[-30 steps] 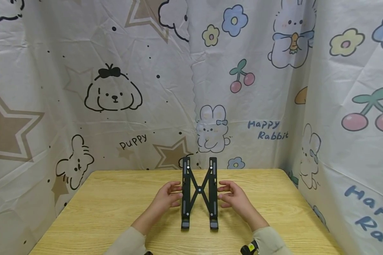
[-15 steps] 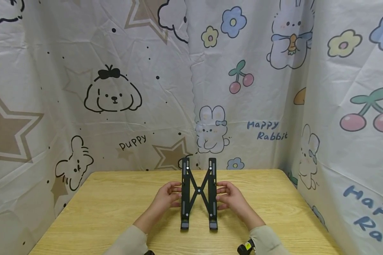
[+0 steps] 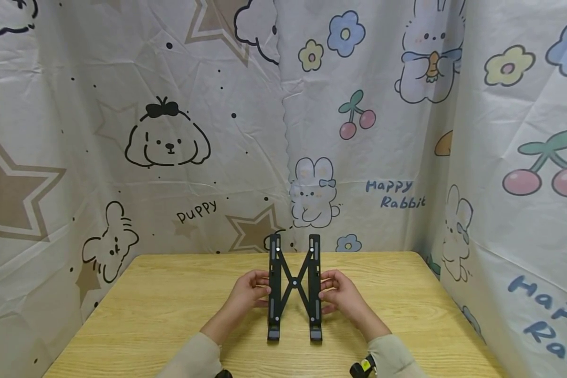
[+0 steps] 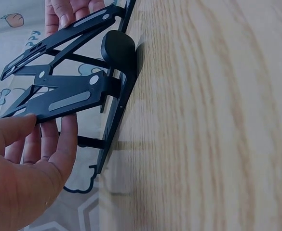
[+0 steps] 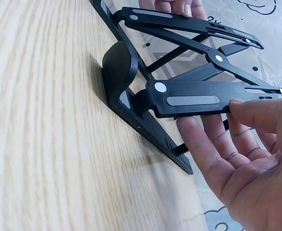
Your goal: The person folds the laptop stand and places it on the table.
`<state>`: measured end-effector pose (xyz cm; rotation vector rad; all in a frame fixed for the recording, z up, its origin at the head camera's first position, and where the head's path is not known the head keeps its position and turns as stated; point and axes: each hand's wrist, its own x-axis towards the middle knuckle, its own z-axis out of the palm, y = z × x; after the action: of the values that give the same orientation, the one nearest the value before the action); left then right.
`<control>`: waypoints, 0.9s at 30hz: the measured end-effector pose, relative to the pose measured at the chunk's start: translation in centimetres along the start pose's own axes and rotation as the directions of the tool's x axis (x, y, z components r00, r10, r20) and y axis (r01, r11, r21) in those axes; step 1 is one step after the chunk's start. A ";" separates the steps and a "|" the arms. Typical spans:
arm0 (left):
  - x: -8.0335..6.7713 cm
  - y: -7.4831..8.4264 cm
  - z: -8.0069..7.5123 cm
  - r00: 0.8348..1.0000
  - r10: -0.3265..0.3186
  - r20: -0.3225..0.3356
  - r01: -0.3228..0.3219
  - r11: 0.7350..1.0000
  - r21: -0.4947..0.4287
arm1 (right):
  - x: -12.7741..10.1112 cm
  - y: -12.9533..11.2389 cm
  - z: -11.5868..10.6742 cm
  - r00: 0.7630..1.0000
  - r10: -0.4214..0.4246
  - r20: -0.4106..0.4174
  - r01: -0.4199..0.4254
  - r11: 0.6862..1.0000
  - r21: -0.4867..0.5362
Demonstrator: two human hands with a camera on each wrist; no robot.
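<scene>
A black folding laptop stand stands raised on the wooden table, its two side rails joined by crossed bars. My left hand grips the left rail; in the left wrist view its thumb lies on the rail's top edge with the fingers beneath. On the opposite side, my right hand holds the right rail the same way, thumb above and fingertips below. Grey pads run along the rails, and lipped hooks rise at the near ends. Some fingertips are hidden behind the rails.
The table has pale wood grain and rounded far corners. A cartoon-printed curtain hangs behind it and along both sides. A small black device is strapped at the right wrist.
The right hand has moved left from beside the stand to hold the right rail. The left hand's fingers have closed in on the left rail. The stand stays in place.
</scene>
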<state>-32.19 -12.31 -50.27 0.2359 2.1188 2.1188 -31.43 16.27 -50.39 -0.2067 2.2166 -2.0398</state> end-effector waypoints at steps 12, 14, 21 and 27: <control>-0.1 -0.3 -0.1 1.000 -0.020 0.002 0.020 0.999 0.041 | -0.2 0.0 0.2 1.000 -0.005 0.015 0.005 1.000 -0.007; -0.2 -0.3 -0.1 1.000 -0.021 0.006 0.021 0.999 0.048 | -0.2 0.0 0.2 1.000 -0.002 0.014 0.003 1.000 -0.015; -0.3 -0.4 -0.2 0.999 -0.033 0.027 0.031 0.997 0.073 | -0.2 0.2 0.3 0.999 -0.014 0.029 0.014 1.000 -0.018; -0.2 -0.3 0.0 0.999 -0.033 0.041 0.029 0.996 0.087 | -0.3 0.0 0.6 0.999 -0.011 0.030 0.011 1.000 -0.020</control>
<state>-32.00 -12.33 -50.53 0.2533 2.1776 1.9897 -31.00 15.76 -50.46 -0.2504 2.2234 -2.0075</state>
